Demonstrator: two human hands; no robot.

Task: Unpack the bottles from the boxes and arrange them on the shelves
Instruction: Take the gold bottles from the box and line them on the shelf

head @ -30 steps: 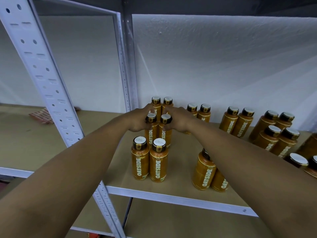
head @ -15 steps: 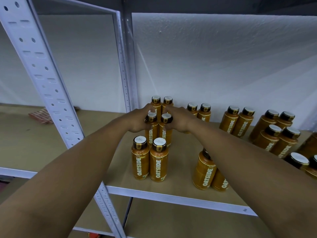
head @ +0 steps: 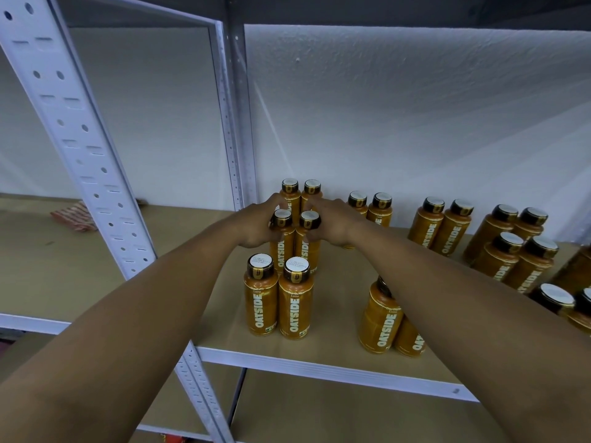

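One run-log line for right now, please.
step: arranging on shelf | left-hand grip: holds left middle bottle | right-hand grip: holds right middle bottle | front pair: upright, untouched

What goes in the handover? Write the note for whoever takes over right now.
Left hand grips the left middle bottle; right hand grips the right middle bottle. Both bottles stand on the shelf, between a back pair and a front pair.
Done: more pairs stand to the right.
Left: let go, keep filling the shelf.
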